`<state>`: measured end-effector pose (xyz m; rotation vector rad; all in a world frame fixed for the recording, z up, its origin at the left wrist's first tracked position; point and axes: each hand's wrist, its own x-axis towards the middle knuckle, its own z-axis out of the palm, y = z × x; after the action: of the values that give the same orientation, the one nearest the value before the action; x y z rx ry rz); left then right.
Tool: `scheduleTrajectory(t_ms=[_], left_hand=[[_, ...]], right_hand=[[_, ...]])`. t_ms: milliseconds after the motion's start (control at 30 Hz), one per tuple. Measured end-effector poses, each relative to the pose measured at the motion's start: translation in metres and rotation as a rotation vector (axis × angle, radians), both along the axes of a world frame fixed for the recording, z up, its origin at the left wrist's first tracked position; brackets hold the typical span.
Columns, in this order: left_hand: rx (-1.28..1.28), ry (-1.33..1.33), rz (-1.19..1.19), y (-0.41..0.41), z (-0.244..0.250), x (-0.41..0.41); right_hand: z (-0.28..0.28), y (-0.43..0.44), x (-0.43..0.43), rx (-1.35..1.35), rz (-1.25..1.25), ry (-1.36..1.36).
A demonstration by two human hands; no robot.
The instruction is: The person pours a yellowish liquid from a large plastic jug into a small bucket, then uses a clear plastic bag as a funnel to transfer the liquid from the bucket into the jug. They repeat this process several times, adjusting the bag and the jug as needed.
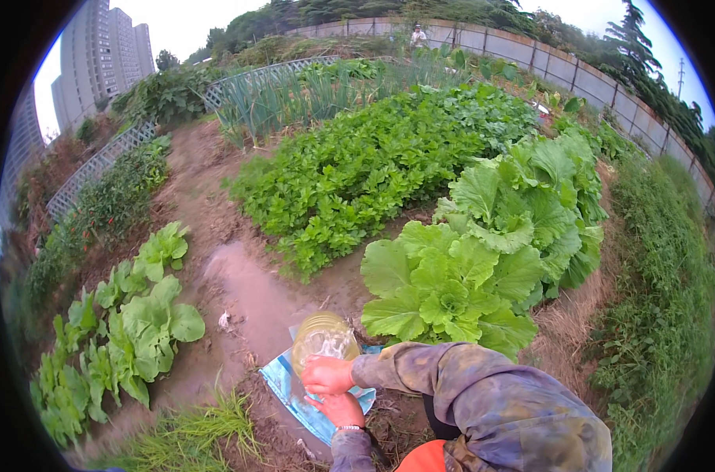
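Note:
A large, ridged, yellowish clear plastic jug (323, 339) lies tilted in front of me, with whitish, water-like glints inside. My right hand (328, 374) is closed at its near end. Just below, touching it, is my left hand (338, 408), with a beaded bracelet on the wrist; its fingers are partly hidden, so its hold is unclear. Under the jug and hands lies a light-blue printed sheet or bag (301, 410) on the soil. Muddy water (245, 289) covers the ground beyond it. A big leafy green plant (448, 295) grows just right of the jug.
Leafy greens (157, 318) grow on the left, with grass (210, 433) at the near edge. Ahead stand a dense green bed (363, 171) and tall onion-like plants (298, 100). Weeds (646, 330) line the right. A person (418, 36) is far off by a metal fence (510, 50).

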<state>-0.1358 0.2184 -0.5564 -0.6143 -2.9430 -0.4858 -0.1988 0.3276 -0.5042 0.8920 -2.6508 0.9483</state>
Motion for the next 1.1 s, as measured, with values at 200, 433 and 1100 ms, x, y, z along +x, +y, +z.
scheduleTrajectory(t_ms=[200, 433, 1100], left_hand=[[0.035, 0.081, -0.003, -0.001, -0.008, 0.000], [0.046, 0.006, 0.003, 0.000, 0.002, 0.003], [0.050, -0.027, 0.015, 0.000, 0.002, 0.002]], right_hand=[[-0.001, -0.001, 0.000, 0.005, -0.005, -0.001], [0.001, -0.001, 0.002, 0.028, -0.013, -0.003], [0.003, -0.002, 0.003, 0.065, -0.027, -0.039]])
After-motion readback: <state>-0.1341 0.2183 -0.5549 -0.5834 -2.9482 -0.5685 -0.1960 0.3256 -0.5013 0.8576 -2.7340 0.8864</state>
